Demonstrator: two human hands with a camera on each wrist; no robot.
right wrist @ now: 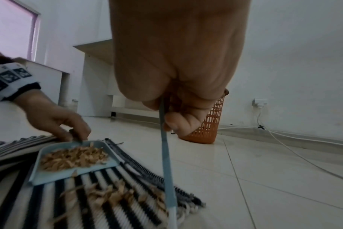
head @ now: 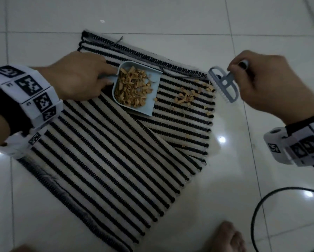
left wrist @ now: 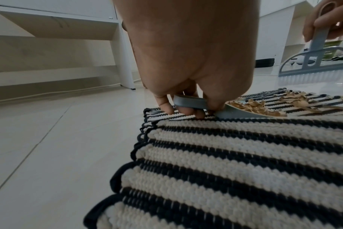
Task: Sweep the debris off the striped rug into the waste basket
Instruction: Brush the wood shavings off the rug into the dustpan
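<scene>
A black-and-cream striped rug lies on the tiled floor, its right part folded over. My left hand grips the handle of a pale blue dustpan that rests on the rug and holds a heap of tan shavings. More loose shavings lie scattered on the rug right of the pan. My right hand grips a grey-blue hand brush, held at the rug's far right edge just above the stripes. An orange mesh waste basket stands on the floor beyond the rug, partly hidden by my right hand.
White tiled floor surrounds the rug. A black cable loops at the lower right near my bare foot. White cables run along the wall from a socket. White furniture stands to the left.
</scene>
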